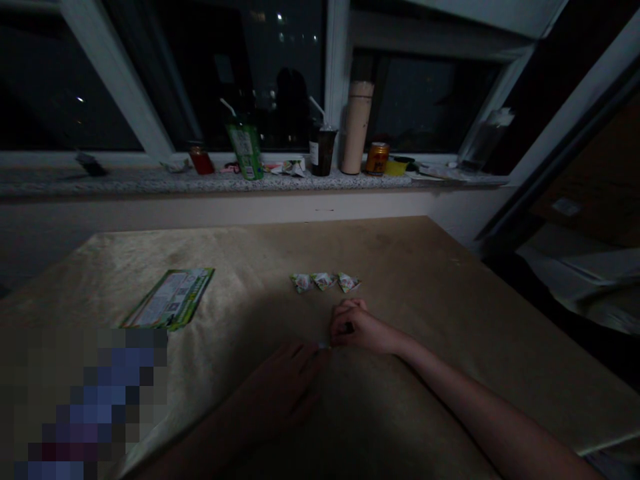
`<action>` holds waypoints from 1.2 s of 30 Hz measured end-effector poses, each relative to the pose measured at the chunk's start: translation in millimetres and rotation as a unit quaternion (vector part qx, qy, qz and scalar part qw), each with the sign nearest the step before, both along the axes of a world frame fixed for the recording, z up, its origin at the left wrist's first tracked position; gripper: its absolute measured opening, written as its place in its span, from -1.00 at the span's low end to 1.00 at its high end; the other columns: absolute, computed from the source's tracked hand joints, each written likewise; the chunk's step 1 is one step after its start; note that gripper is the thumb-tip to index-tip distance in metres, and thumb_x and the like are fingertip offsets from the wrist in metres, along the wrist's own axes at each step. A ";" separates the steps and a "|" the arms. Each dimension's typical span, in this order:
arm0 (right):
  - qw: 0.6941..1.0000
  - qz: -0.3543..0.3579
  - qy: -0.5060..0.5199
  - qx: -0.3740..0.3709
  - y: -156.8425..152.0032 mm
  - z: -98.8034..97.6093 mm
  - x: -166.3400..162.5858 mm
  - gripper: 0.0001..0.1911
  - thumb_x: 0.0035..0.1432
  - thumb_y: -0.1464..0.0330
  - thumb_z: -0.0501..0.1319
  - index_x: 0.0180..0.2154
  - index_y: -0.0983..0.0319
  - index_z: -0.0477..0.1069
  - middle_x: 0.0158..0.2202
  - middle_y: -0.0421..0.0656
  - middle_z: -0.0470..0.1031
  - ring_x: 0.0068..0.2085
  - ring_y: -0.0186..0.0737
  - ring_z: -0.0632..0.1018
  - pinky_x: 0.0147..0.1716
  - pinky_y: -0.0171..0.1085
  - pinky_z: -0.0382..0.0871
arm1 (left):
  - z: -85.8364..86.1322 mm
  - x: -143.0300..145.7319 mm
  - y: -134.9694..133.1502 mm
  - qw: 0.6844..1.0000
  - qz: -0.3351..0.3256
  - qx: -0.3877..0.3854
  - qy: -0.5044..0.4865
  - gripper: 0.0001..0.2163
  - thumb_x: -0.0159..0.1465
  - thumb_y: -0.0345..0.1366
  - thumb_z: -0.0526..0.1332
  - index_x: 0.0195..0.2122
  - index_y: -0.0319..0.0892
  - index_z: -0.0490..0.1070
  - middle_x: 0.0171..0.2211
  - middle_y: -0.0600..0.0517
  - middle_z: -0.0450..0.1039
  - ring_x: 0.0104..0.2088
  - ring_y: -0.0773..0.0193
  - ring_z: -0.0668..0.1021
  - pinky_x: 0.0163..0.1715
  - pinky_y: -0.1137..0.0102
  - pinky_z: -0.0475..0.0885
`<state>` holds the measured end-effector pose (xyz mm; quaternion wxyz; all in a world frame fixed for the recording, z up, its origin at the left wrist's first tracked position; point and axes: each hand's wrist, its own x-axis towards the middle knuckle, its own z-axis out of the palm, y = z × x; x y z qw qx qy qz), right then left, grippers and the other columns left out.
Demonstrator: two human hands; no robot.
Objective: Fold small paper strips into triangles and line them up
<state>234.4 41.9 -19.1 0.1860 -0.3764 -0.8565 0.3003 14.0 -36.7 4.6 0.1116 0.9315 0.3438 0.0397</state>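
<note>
The left hand [295, 373] lies palm-down just beside the curled right hand [357, 327], forearms [450, 383] angled inward.

Dim light falls over the brown surface [410, 287], brighter at left. Beyond its far edge, a pale low wall [240, 208] carries a speckled sill [165, 183] beneath dark, white-framed windows [280, 47] dotted with small lights [279, 17].

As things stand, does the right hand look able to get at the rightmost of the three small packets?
Probably yes: the right hand is just on the near side of that packet, nothing visible stands between them, and the left hand is clear of that path.
</note>
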 end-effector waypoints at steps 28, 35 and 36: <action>0.997 -0.048 -0.024 -0.061 2.0 6.0 -5.1 -0.85 -0.08 0.39 0.40 -0.40 0.20 0.48 -0.40 -0.29 0.39 -0.18 -0.23 0.37 -0.09 -0.21 -0.02 | -7.6 -2.0 2.7 1.000 0.000 -0.001 -0.006 -0.46 0.27 -0.14 0.14 0.25 -0.12 0.07 0.09 -0.11 0.28 -0.01 0.02 0.37 -0.01 0.15 0.31; 0.997 -0.058 -0.022 -0.044 2.7 1.2 -6.7 -0.79 -0.10 0.30 0.41 -0.38 0.21 0.48 -0.39 -0.28 0.38 -0.22 -0.25 0.36 -0.10 -0.21 0.00 | -5.9 -0.8 2.3 1.000 0.011 -0.002 0.005 -0.48 0.27 -0.15 0.15 0.23 -0.12 0.11 0.07 -0.11 0.29 0.00 0.03 0.37 -0.01 0.15 0.32; 0.997 -0.062 -0.022 -0.043 2.6 0.6 -7.3 -0.78 -0.10 0.29 0.41 -0.38 0.21 0.48 -0.39 -0.28 0.38 -0.22 -0.25 0.36 -0.11 -0.21 0.00 | -5.7 -0.6 2.2 1.000 0.010 0.001 0.006 -0.49 0.27 -0.15 0.15 0.23 -0.12 0.11 0.07 -0.11 0.29 0.00 0.03 0.37 -0.01 0.14 0.31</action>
